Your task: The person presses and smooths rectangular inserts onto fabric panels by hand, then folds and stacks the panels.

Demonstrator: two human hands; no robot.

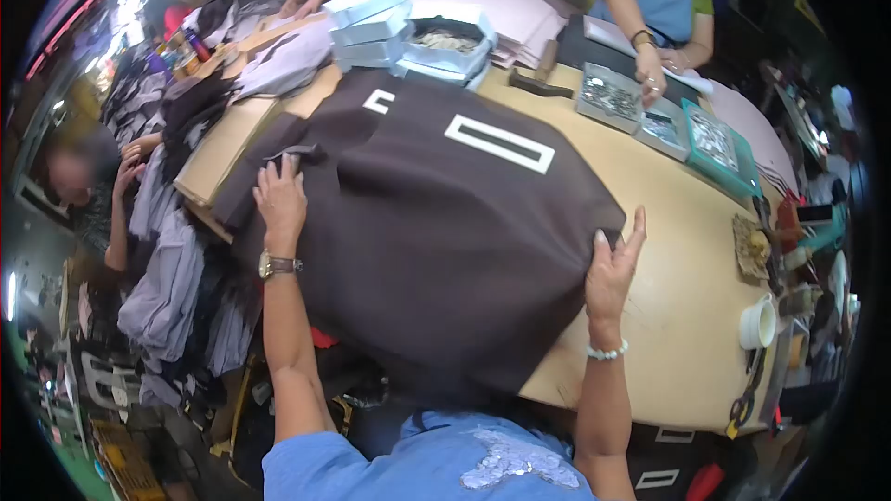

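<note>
The dark cloth covers the surface's middle. The left hand rests on its left part, grip unclear; the right hand pinches its right edge. Even, gentle tension should smooth the folds.

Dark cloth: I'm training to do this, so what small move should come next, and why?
Probably smooth the dark cloth flat with the left hand: it looks bunched near there, while the right hand is at the opposite edge.
</note>
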